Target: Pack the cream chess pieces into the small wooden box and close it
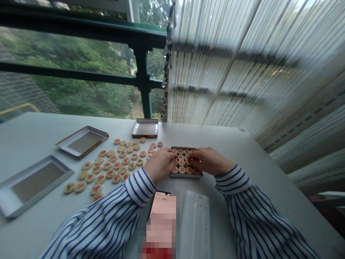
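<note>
A small open box (185,176) holds rows of round wooden xiangqi pieces (182,169) with red and dark characters. My left hand (161,164) is at its left side, fingers bent inward together over the left column of pieces; what lies under the fingertips is hidden. From the right, my right hand (211,162) reaches over the box wall, with its thumb and fingers closed down on a piece in the right columns. Left of the box, many loose xiangqi pieces (116,165) lie scattered on the white table, some character side up and some blank side up.
Two brown-edged trays (81,154) (145,136) and a larger white-walled tray (62,174) stand left and behind. A phone (161,205) and a translucent white case (195,223) lie in front of the box. A string curtain (210,72) hangs past the white table (229,138).
</note>
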`<state>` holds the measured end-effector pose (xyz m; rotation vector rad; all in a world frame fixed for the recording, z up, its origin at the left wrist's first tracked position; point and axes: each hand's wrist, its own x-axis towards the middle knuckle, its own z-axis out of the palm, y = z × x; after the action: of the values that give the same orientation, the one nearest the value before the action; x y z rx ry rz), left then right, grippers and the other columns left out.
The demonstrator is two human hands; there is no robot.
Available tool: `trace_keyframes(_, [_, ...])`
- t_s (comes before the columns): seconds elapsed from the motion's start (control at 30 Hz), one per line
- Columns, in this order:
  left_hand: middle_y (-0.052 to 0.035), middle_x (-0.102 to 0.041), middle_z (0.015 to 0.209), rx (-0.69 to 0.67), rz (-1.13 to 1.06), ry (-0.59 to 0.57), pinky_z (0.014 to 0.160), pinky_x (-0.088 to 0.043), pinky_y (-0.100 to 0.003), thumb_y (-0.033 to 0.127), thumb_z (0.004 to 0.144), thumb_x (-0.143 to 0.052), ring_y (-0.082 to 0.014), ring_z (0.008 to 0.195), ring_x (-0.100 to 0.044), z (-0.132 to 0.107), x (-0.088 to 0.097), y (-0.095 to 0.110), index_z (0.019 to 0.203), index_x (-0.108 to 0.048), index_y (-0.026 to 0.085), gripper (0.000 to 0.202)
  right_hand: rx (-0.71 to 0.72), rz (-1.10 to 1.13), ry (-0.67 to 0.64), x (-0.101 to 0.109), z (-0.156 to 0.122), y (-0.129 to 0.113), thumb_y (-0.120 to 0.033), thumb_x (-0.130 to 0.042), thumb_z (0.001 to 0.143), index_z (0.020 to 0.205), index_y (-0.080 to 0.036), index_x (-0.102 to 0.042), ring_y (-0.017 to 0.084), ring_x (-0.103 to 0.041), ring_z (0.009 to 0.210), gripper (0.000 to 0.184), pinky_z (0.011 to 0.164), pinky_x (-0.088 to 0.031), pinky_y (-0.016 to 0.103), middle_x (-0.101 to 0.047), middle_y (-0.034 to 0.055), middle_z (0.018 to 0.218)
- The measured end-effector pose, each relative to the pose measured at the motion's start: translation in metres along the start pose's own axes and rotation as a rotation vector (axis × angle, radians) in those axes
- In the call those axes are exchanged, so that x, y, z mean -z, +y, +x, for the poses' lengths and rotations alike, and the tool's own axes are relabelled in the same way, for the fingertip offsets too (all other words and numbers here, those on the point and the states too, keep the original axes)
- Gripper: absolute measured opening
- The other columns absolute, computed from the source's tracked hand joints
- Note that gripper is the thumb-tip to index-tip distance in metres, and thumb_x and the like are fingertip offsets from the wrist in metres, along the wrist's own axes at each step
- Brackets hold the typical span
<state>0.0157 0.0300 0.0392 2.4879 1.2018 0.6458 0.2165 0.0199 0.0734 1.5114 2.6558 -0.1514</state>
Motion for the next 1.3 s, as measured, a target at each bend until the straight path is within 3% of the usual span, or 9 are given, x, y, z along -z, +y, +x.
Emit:
trace_keyframes(0.73, [-0.0072, -0.067, 0.094, -0.119, 0.056, -0.038, 0.082, -0.040, -0.032, 0.019, 0.082, -0.043, -0.0198, 0.089, -0.057, 0.001, 0.000, 0.006, 0.087, -0.067, 0.017, 0.025, 0.029, -0.009, 0.012, 0.001, -0.001, -0.003, -0.030, -0.048, 0.081, 0.086, -0.023, -0.064, 0.015, -0.058, 0.080, 0.018, 0.065, -0.036, 0.024, -0.066, 0.0024, 0.092])
trace_keyframes(1.07, [-0.0032, -0.066, 0.098, -0.109, 0.089, -0.108, 0.092, -0.029, -0.045, 0.019, 0.082, -0.044, -0.0226, 0.095, -0.055, -0.004, 0.002, 0.014, 0.093, -0.064, 0.023, 0.023, 0.032, -0.010, 0.017, 0.000, -0.001, -0.004, -0.031, -0.045, 0.082, 0.084, -0.023, -0.064, 0.014, -0.058, 0.078, 0.020, 0.063, -0.034, 0.024, -0.065, 0.0020, 0.088])
trace_keyframes(1.3, [-0.0023, -0.067, 0.093, -0.117, 0.102, -0.104, 0.094, -0.028, -0.043, 0.020, 0.082, -0.044, -0.0203, 0.094, -0.055, -0.005, 0.002, 0.015, 0.093, -0.064, 0.024, 0.023, 0.026, -0.003, 0.004, 0.001, 0.000, -0.004, -0.031, -0.046, 0.082, 0.084, -0.023, -0.063, 0.014, -0.058, 0.079, 0.019, 0.064, -0.034, 0.024, -0.065, 0.0015, 0.090])
